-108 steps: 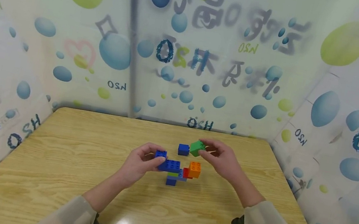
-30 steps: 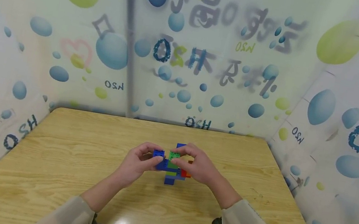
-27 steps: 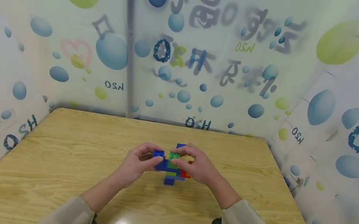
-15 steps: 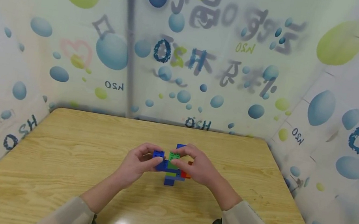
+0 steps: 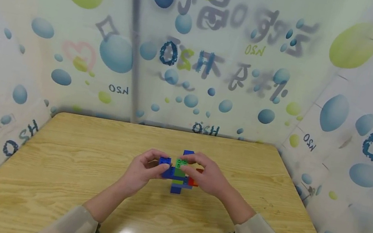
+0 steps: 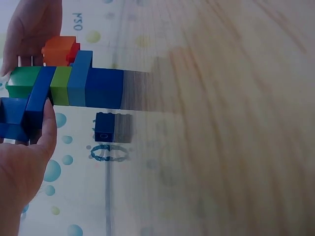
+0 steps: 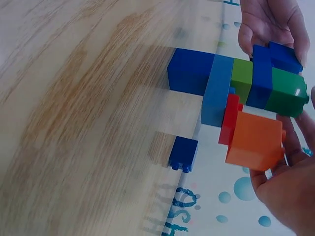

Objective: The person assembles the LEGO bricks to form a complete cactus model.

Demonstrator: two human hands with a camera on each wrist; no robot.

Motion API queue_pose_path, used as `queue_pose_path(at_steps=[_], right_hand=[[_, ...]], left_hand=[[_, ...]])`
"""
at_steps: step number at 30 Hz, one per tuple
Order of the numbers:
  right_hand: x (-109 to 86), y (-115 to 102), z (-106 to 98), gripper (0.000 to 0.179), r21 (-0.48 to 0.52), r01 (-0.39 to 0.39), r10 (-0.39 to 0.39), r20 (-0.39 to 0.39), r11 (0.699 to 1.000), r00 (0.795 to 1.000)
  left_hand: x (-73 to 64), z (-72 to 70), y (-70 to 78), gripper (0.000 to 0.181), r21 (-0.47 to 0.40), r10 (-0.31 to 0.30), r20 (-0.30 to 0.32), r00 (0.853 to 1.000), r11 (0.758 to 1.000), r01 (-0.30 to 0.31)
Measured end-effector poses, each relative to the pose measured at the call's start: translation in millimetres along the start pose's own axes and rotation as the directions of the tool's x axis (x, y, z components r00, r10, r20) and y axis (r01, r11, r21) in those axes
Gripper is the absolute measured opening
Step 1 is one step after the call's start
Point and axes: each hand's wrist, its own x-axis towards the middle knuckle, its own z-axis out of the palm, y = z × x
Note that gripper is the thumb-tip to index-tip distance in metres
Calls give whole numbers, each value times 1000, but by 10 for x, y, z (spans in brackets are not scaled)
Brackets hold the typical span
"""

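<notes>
A stack of toy building bricks stands upright on the table. From bottom up it has a dark blue brick (image 7: 191,71), a lighter blue brick (image 7: 216,93), a lime brick (image 7: 241,78), a long blue brick (image 5: 170,173) and a green brick (image 5: 179,172). Red (image 7: 229,120) and orange (image 7: 255,140) bricks sit on the lighter blue one's right end. My left hand (image 5: 141,171) pinches the small blue brick (image 5: 165,161) on the long one's left end. Thumb and fingers loosely spread, my right hand (image 5: 211,179) is beside the green brick, hiding most of the orange one in the head view.
A loose blue brick (image 5: 189,152) lies on the wooden table (image 5: 91,145) behind the stack, partly hidden by the right hand. Patterned curtains (image 5: 194,72) rise along the back and both sides of the table.
The green brick came from the right in my right hand and now sits on the long blue brick. Over the last half second the right thumb drew back rightward while the brick stayed put.
</notes>
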Motion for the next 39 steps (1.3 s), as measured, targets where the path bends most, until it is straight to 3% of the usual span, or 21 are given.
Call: queue_pose_path(at_steps=[6,14,27,39], right_hand=[[-75,131,-141,32,6,3,-2,-94,1000,996],[-197,360,-373,33,-5,-61,60,-154,998,986],[-357,760,-533,38,-16,-149,146,-144,989,979],[-318,941,-557,40,-16,-176,172,-139,984,975]], left_hand=[[6,3,1,34,-8,-17,-7,1000,1000,17],[-5,-2,8,34,-10,-13,-6,1000,1000,13],[1,0,-12,34,-11,-8,-2,1000,1000,8],[10,-8,-23,35,10,-7,-7,1000,1000,7]])
